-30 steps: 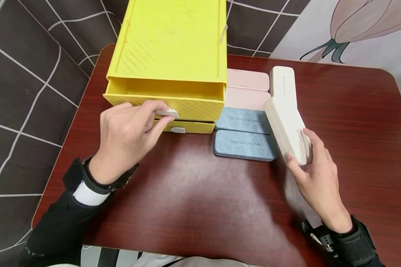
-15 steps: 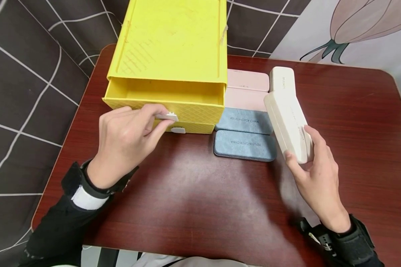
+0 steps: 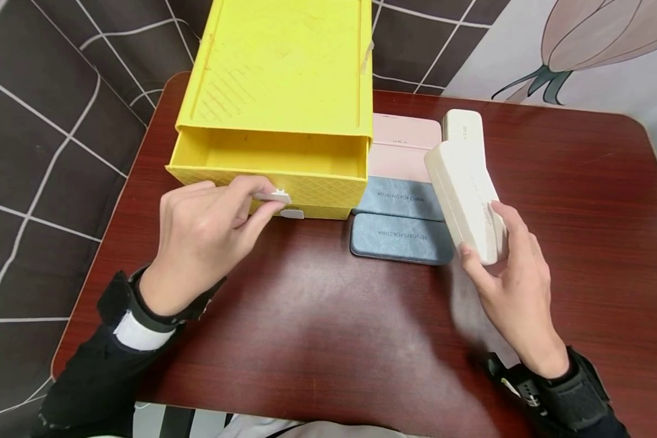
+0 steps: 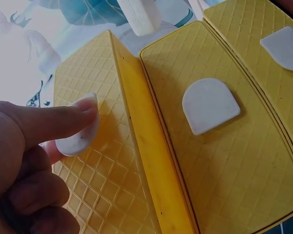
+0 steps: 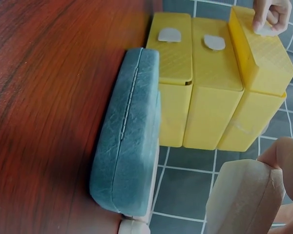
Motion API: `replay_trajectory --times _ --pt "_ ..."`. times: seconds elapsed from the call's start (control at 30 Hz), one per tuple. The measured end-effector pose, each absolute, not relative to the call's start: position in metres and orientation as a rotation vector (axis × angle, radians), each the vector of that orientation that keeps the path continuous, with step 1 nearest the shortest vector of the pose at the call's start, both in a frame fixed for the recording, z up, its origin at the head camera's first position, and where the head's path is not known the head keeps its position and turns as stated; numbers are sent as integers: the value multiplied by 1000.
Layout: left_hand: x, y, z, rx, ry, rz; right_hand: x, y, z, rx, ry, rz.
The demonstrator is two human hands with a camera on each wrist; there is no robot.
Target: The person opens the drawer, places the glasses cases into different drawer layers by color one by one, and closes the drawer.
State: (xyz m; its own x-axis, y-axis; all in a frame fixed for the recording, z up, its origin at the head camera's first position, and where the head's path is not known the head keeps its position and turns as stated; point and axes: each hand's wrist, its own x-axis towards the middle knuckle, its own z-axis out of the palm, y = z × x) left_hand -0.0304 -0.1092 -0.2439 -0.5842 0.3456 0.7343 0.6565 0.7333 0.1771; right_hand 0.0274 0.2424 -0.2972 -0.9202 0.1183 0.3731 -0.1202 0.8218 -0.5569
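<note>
My left hand point(image 3: 202, 228) pinches the white handle point(image 3: 274, 196) of the top drawer point(image 3: 323, 187) between thumb and forefinger. That drawer stands partly out of the yellow cabinet point(image 3: 285, 67), and its bare yellow inside shows. In the left wrist view, the thumb lies over the handle point(image 4: 75, 141). My right hand point(image 3: 517, 292) grips the near end of a cream-white glasses case point(image 3: 460, 194), thumb on one side and fingers on the other. This case is tilted and raised off the table, overlapping a second white case point(image 3: 465, 126) in the head view.
Two blue cases point(image 3: 402, 237) lie right of the cabinet, with two pink cases point(image 3: 407, 131) behind them. Lower drawers have white handles too point(image 4: 210, 105). Dark tiled wall point(image 3: 33, 182) borders the brown table point(image 3: 328, 340) on the left and back.
The top drawer has slid farther out toward me, with my left hand still pinching its handle. The white case in my right hand has shifted slightly left and away from me.
</note>
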Motion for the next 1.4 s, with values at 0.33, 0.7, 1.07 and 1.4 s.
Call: replay_trajectory --times 0.33,0.7,1.07,1.4 --pt "-25 -110 -243 -816 -2276 -580 22 234 -294 46 -2589 819" --pt "-22 -109 -243 -836 -2252 -609 19 228 -289 104 -2590 807" --pt "-19 -108 -242 -842 -2242 -616 17 226 -287 132 -2551 850" --pt "-15 -108 -242 -845 -2246 -609 16 225 -286 126 -2494 881"
